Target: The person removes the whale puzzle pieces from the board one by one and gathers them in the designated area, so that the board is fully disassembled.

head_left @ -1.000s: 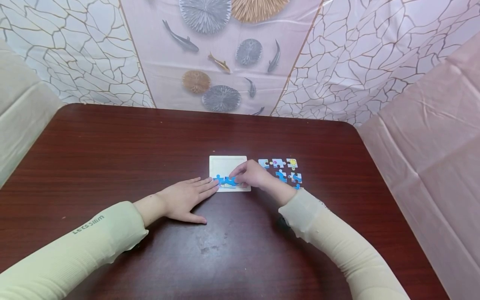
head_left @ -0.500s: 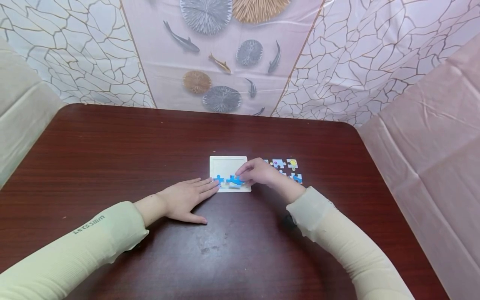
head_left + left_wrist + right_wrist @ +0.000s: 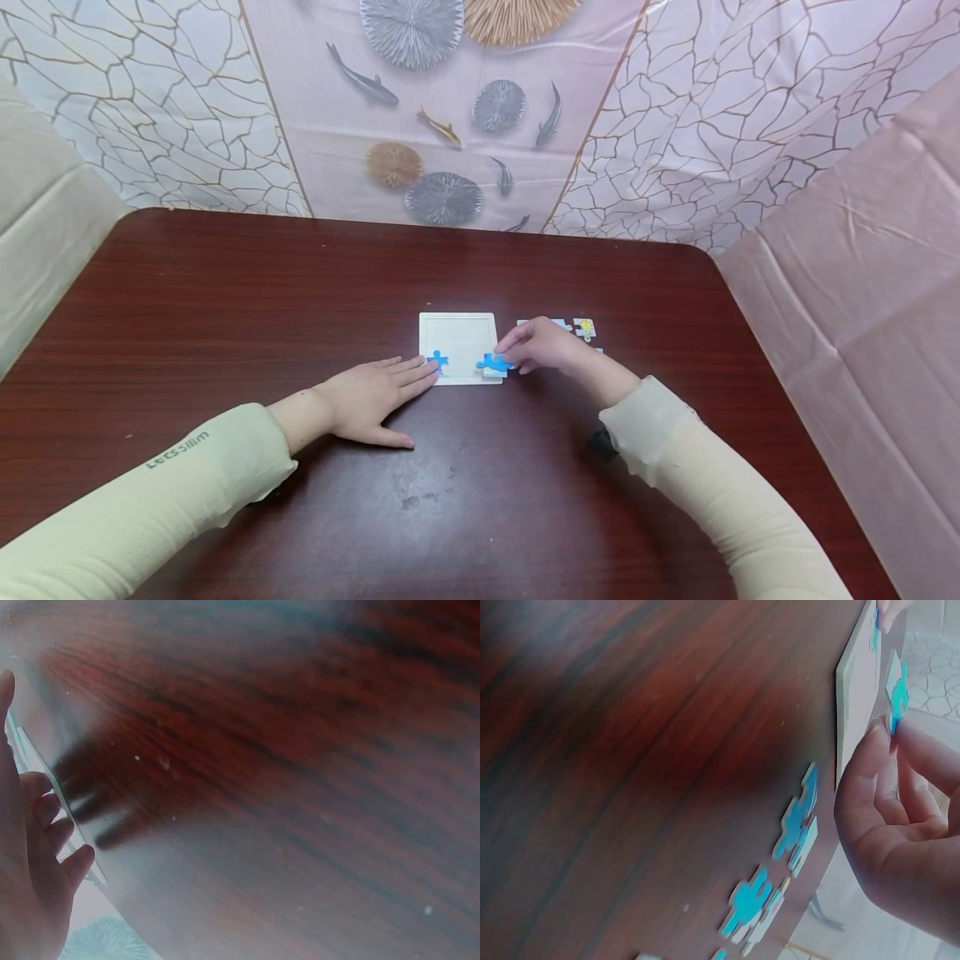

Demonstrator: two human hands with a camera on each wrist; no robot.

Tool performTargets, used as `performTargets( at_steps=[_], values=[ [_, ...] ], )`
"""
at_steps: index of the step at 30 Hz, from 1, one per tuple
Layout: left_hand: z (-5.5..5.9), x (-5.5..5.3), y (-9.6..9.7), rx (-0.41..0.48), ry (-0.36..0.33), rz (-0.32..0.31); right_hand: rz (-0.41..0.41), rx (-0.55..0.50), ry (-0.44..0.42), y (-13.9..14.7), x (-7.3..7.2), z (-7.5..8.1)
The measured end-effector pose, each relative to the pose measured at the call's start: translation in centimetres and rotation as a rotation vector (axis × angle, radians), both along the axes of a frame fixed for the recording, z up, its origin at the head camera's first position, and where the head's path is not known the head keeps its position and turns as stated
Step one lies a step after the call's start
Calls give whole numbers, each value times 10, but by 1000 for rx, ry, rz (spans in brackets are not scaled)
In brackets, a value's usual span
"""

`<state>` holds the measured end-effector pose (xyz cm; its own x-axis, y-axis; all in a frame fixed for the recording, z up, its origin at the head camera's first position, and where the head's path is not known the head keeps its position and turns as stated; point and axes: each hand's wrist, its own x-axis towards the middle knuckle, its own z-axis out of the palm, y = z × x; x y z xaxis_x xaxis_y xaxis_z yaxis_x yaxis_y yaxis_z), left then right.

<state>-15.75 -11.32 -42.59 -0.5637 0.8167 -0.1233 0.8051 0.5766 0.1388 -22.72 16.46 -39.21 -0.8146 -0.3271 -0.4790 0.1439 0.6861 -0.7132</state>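
Observation:
My right hand (image 3: 547,346) pinches a blue-and-white jigsaw piece (image 3: 495,364) between thumb and fingertips, over the lower right corner of a square cream puzzle tray (image 3: 459,333). From the right wrist, the pinched jigsaw piece (image 3: 897,690) stands tilted, off the tray's floor. Another blue jigsaw piece (image 3: 437,360) lies in the tray's lower left corner. My left hand (image 3: 371,400) lies flat with straight, slightly spread fingers, its fingertips on the tray's left edge and overlapping that piece. The left wrist view shows those fingers (image 3: 56,825) over the tray's rim.
Several loose jigsaw pieces lie right of the tray, partly hidden by my right hand; one bears a yellow sun (image 3: 585,327). Blue ones (image 3: 796,817) show in the right wrist view. The brown wooden table (image 3: 262,283) ends at a patterned cloth backdrop (image 3: 465,125).
My right hand has lifted the blue-and-white jigsaw piece from beside the corner piece and carried it right, to the tray's right edge. The left hand has stayed still.

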Motion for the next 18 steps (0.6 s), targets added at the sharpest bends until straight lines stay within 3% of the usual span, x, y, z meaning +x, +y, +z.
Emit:
performTargets(
  at_steps=[9,18],
  values=[
    [1,1,0,-7,-4,3,23,10,15,18,2,3],
    [1,1,0,-1,4,0,53,92,44,37,1,5]
  ],
)
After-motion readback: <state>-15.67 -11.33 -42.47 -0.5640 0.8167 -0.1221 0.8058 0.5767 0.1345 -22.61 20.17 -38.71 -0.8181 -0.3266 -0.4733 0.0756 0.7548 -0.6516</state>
